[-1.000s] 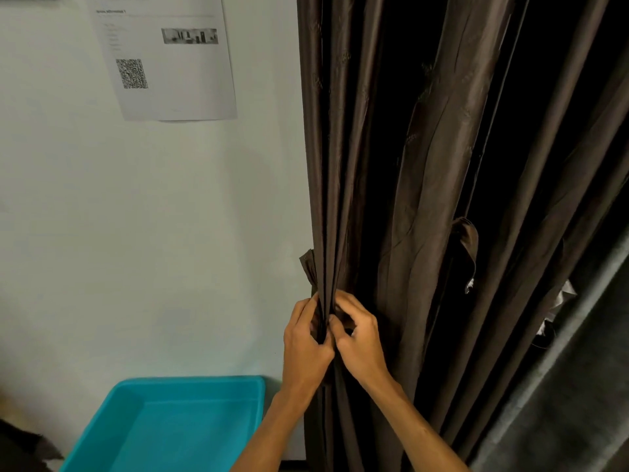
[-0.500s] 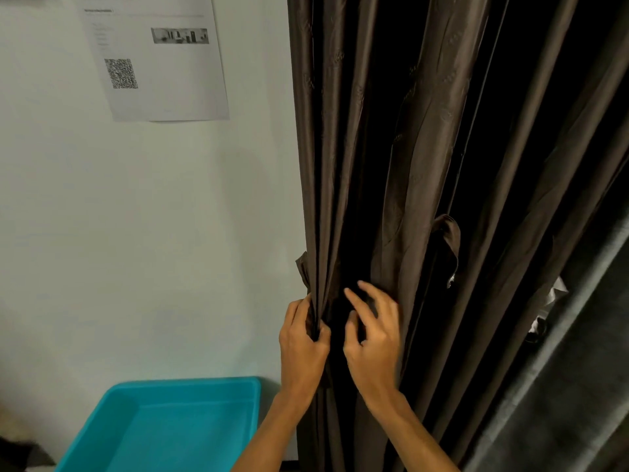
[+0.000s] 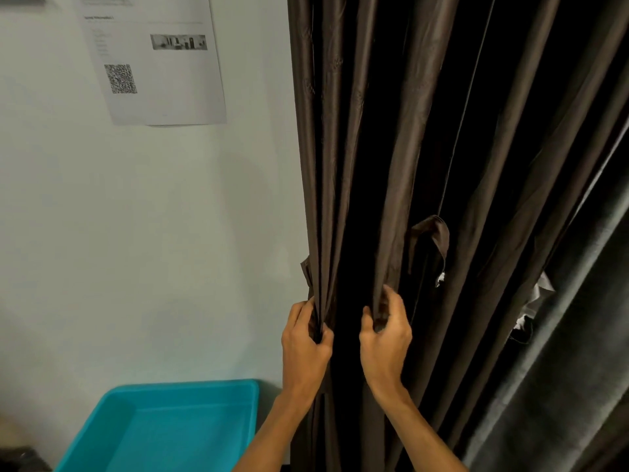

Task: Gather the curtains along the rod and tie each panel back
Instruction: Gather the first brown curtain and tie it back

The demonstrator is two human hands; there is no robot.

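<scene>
At the near bottom left, a shallow turquoise plastic tub [image 3: 163, 430] is seen below the wall, its rim close to the left forearm. Two bare forearms are raised from the bottom edge toward the dark brown satin curtain panel [image 3: 391, 148], which hangs in long vertical folds over the right half of the scene.

The left hand [image 3: 304, 349] is closed at the curtain's left edge: the grip is pressed together, with several narrow gathered pleats [image 3: 320, 233] pinched between the thumb and the curled fingers. The right hand [image 3: 386, 338] is set just beside it to the right, apart from the left hand with a dark gap of fabric between them. Its grip is also closed, a separate broad fold [image 3: 388, 240] being pinched between the thumb and the bent fingers.

Slightly farther and to the right, a loop of matching brown fabric tie-back [image 3: 430, 240] is seen hanging against the folds above the right hand, touched by neither hand. At the far right, a grey textured drape [image 3: 561, 369] is seen slanting beside the brown panel, with a scrap of white material [image 3: 541, 294] showing between the two.

On the far pale wall [image 3: 136, 233] at upper left, a white printed paper sheet with a QR code [image 3: 153, 63] is fixed. The rod is not in view.
</scene>
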